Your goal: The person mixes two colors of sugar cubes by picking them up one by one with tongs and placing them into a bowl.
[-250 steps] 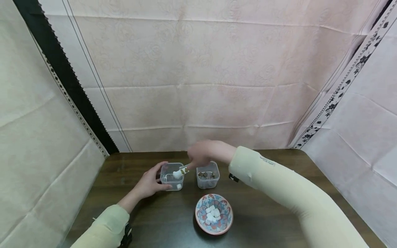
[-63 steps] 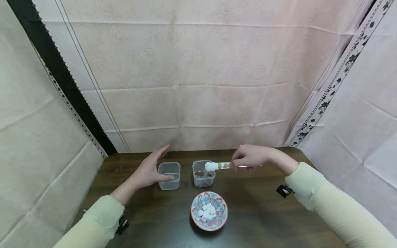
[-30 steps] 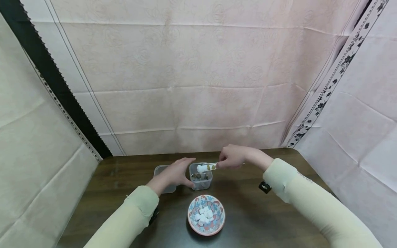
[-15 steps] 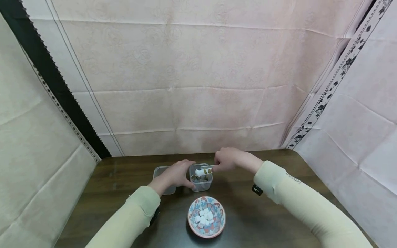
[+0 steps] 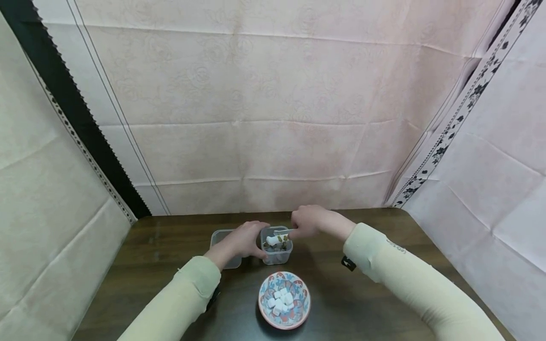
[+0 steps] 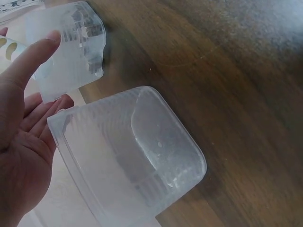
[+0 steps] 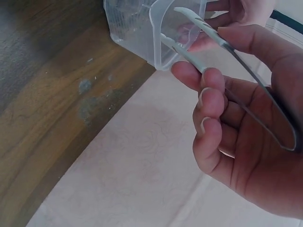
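Note:
My right hand [image 5: 309,221] holds white-tipped tongs [image 7: 191,16] patterned with green-gold spots. Their arms stand apart in the right wrist view, nothing visible between them. The tips reach into the right-hand clear plastic container [image 5: 278,258], over small brownish pieces [image 5: 268,247]. My left hand [image 5: 244,241] grips this container from the left, thumb at the front corner and fingers at the back. Under my left wrist stands a second clear container [image 6: 104,156], partly hidden in the head view. Nearer me, a patterned bowl [image 5: 262,305] holds several white cubes [image 5: 281,300].
Everything stands on a dark wooden table [image 5: 350,293]. A pale cloth hanging [image 5: 273,142] rises right behind the table's back edge, with further cloths at the left and right sides.
My left hand has moved from the left container to the right one. The tongs have shifted from the left container into the right one. A white piece formerly in the left container no longer shows.

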`<state>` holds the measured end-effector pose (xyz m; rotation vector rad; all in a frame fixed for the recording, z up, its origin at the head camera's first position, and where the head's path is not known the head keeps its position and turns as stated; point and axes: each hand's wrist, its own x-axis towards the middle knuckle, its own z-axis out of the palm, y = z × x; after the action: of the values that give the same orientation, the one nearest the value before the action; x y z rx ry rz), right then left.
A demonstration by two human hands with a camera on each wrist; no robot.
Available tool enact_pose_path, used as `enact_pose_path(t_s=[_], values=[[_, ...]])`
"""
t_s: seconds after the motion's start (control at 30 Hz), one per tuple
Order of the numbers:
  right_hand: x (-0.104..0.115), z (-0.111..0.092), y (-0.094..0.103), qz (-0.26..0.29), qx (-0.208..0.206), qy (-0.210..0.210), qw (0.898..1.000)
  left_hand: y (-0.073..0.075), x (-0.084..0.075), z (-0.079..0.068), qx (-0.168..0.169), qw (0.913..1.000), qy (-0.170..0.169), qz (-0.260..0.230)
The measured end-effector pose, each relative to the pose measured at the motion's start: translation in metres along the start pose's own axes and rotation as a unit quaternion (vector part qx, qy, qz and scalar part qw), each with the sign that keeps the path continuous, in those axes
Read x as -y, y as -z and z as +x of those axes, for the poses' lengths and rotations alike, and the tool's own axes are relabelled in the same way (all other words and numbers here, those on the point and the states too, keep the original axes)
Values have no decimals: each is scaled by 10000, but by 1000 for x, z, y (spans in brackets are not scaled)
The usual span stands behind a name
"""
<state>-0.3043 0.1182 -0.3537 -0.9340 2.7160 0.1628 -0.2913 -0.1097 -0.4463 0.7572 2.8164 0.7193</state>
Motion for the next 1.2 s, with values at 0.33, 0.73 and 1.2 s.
enact_pose_path(t_s=[0.33, 0.73, 1.2], values=[[9, 9, -4, -465, 21, -255, 9986, -1, 2, 2, -41, 10000, -73, -33], [25, 15, -8, -1217, -175, -450, 9914, -1, 5, 1, -126, 9995, -252, -113], [29, 21, -19, -1333, -382, -480, 9892, -2, 4, 1, -65, 9997, -188, -130]])
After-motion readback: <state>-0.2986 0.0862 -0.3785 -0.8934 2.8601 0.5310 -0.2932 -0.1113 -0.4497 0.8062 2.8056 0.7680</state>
